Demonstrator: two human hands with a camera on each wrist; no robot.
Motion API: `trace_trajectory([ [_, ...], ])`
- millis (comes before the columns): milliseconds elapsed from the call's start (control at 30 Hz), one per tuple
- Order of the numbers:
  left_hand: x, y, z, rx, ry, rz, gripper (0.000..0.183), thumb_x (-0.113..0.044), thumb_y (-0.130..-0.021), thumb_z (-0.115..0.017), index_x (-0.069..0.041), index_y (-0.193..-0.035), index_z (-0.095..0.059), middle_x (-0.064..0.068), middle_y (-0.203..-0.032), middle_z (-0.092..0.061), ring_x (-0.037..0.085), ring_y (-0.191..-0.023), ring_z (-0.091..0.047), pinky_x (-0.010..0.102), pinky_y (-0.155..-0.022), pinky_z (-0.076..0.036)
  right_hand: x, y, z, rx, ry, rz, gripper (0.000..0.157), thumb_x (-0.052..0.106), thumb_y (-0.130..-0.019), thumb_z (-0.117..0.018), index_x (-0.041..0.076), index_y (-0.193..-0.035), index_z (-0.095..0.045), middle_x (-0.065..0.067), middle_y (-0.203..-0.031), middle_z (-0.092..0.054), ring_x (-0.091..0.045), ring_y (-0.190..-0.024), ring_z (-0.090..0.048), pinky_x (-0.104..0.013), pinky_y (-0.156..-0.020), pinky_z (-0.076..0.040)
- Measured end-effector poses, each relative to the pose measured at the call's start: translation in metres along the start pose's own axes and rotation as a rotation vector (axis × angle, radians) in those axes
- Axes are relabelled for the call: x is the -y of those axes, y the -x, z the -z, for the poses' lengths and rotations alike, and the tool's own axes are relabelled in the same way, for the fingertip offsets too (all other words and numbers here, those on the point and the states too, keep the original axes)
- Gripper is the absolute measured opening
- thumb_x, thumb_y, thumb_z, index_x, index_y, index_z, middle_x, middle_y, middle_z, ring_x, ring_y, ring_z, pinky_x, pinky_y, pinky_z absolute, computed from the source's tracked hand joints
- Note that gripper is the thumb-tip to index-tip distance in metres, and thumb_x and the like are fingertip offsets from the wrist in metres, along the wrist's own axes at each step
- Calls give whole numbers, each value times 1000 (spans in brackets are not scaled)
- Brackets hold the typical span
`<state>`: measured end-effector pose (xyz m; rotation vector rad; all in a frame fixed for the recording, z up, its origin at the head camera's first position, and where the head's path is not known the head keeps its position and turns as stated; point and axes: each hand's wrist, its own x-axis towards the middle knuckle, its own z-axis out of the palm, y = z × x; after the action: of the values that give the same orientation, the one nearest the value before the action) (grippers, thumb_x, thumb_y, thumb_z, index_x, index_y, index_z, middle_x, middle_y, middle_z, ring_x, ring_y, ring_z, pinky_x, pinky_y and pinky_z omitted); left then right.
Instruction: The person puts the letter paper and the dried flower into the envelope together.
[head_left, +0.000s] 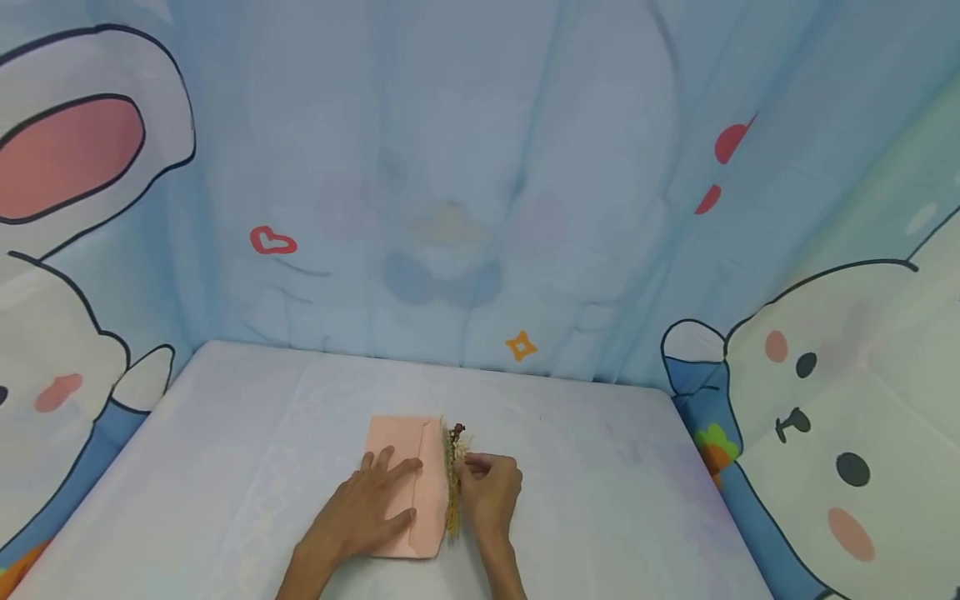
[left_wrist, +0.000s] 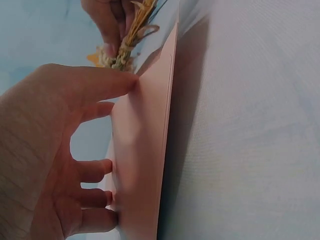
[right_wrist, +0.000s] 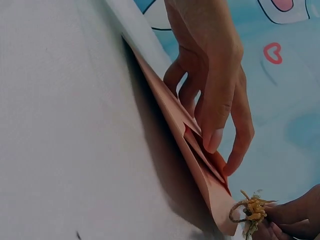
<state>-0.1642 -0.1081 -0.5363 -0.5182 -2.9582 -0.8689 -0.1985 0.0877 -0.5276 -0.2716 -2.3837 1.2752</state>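
Observation:
A pink paper envelope [head_left: 430, 508] lies on the white-covered table. My left hand [head_left: 363, 508] rests on it with fingers spread, the thumb near its lower part. Along the envelope's right edge is a small bunch of dried flowers [head_left: 452, 492], its stems bound with twine. My right hand [head_left: 491, 493] pinches this bunch between thumb and fingers. In the right wrist view the envelope [right_wrist: 200, 165] gapes a little along one side, and the bunch [right_wrist: 255, 211] is right beside that opening. The left wrist view shows the twine-tied stems [left_wrist: 134, 37] close to the envelope's edge.
The white tablecloth [head_left: 600, 483] spreads around the envelope. Behind the table hangs a light blue curtain [head_left: 450, 125] printed with cartoon rabbits, and it also rises at the left and right sides.

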Motion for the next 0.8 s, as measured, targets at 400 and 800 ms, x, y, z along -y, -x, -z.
trace_trajectory([
  [400,1,1,1,0,-11,-6,59,-48,-96,-60,-34,-151,-44,20,-161,-36,53,-146,-33,67,-109,-41,3,8,-17,20,-8,6,6,4,-79,-82,1,-84,-78,-8,-68,-73,-7,-55,-63,-15,-50,-50],
  [800,1,1,0,-5,-26,5,59,-49,-97,-58,-35,-152,-42,19,-162,-34,51,-147,-32,64,-113,-39,-3,8,-27,29,21,22,5,2,-77,-82,0,-77,-77,-9,-65,-71,-8,-52,-61,-18,-47,-49],
])
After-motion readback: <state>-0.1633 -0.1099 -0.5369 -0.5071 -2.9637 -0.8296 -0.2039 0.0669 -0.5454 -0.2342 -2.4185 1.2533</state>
